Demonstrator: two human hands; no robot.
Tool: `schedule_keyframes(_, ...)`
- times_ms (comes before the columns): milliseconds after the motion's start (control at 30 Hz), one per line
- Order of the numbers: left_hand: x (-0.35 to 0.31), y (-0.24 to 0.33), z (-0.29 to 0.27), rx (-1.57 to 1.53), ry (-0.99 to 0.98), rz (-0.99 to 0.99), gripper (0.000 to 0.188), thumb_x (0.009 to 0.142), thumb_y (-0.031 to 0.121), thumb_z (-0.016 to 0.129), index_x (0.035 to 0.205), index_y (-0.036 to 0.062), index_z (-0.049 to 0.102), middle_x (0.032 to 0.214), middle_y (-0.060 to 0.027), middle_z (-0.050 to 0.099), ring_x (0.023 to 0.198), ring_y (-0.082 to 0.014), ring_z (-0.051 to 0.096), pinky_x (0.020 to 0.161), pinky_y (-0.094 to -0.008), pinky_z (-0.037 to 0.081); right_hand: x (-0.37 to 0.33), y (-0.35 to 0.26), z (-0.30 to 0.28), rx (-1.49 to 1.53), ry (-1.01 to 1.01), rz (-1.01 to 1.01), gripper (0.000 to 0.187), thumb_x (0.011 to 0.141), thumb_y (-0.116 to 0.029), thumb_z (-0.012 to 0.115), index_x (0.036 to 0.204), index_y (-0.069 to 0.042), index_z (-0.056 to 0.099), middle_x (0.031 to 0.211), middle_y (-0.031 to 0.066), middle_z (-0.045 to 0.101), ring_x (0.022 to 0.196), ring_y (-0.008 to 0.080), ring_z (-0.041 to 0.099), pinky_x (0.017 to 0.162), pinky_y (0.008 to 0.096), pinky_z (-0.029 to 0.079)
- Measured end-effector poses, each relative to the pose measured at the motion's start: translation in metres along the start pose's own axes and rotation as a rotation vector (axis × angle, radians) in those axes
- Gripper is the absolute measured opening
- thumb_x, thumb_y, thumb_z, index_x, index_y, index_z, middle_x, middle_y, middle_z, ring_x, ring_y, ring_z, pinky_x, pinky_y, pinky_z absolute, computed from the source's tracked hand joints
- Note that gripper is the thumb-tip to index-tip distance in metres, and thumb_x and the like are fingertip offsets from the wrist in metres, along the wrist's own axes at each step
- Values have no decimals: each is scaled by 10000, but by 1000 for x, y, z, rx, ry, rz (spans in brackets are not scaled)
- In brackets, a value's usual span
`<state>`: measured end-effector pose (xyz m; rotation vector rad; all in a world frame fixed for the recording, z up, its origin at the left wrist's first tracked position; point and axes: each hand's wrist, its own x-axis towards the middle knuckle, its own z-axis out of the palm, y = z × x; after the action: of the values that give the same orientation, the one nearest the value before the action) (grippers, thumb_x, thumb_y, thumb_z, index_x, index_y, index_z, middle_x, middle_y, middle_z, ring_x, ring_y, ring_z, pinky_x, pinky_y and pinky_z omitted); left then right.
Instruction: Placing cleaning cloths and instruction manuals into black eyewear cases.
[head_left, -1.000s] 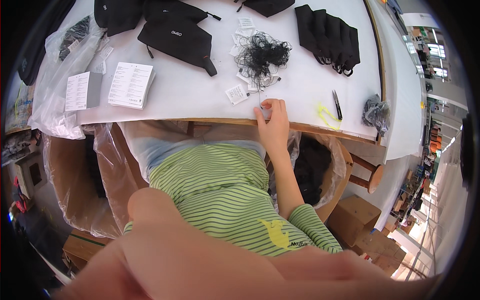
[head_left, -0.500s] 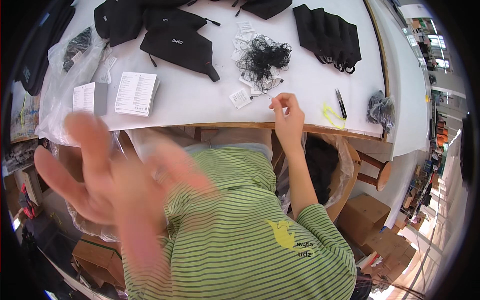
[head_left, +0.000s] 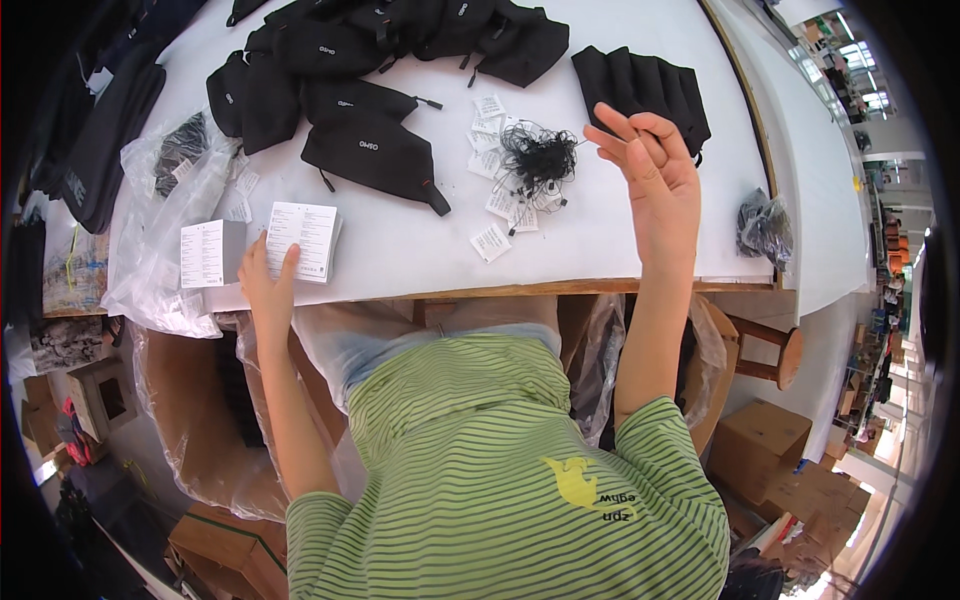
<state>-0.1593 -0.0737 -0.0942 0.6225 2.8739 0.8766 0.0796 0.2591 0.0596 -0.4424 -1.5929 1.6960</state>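
My left hand [head_left: 266, 290] reaches to the near side of a stack of white printed cards [head_left: 303, 235]. Its thumb rests on the top card, and the fingers lie apart along the stack's left edge. Raised over the table's right half, my right hand [head_left: 657, 185] has thumb and fingertips closed together. What they pinch, if anything, is too small to make out; a thin dark line shows near the fingertips. Left of that hand lies a tangle of thin black cords [head_left: 540, 158], with several small white tags [head_left: 491, 242] around it. A second card stack [head_left: 205, 254] stands beside the first.
Black zip pouches [head_left: 370, 155] cover the table's far left and middle. A row of black folded pouches [head_left: 640, 90] lies behind my right hand. Clear plastic bags [head_left: 165, 260] sit at left, a dark bundle in plastic [head_left: 763, 228] at right. Cardboard boxes [head_left: 758, 450] stand below.
My left hand, earlier blurred and lifted close to the camera, has come down to the card stack. My right hand has moved up and right, away from the cords. The view has shifted.
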Motion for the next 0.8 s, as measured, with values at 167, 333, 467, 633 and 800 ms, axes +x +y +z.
schedule_keyframes(167,-5,15,-3,103,86,58,628,878,432,612,1357,54,462,1356,-133,460,1287,-328,352,1061,-483,242,10,-19,-11,-66,121,-153,212,932,-166,600,1059,0,563,1038,199,683,867,238,684,793,302,478)
schedule_keyframes(333,-7,37,-9,293,334,218,487,796,263,707,1196,42,537,1263,-112,502,1211,-313,392,1020,-469,268,24,-21,-18,-235,178,-112,136,912,-144,623,911,-9,635,886,112,693,592,94,543,591,223,397)
schedule_keyframes(467,-3,42,-21,298,242,197,442,767,191,717,1139,28,542,1171,-115,521,1162,-326,406,996,-477,280,32,-34,-15,-170,202,-270,133,916,-153,617,946,-27,649,876,84,684,578,65,486,552,197,378)
schedule_keyframes(633,-4,43,-40,206,28,67,469,844,167,657,1234,-40,497,1099,-198,546,1039,-382,497,928,-448,380,42,-23,-20,-164,2,-18,147,926,-142,597,1016,-38,647,767,37,628,557,58,436,523,191,337)
schedule_keyframes(800,-25,74,-59,-338,-84,-33,496,907,157,618,1310,-68,436,1168,-198,585,1041,-285,571,922,-349,430,37,-21,-17,54,44,-29,198,938,-85,539,1116,-24,601,730,9,531,626,62,415,575,191,333)
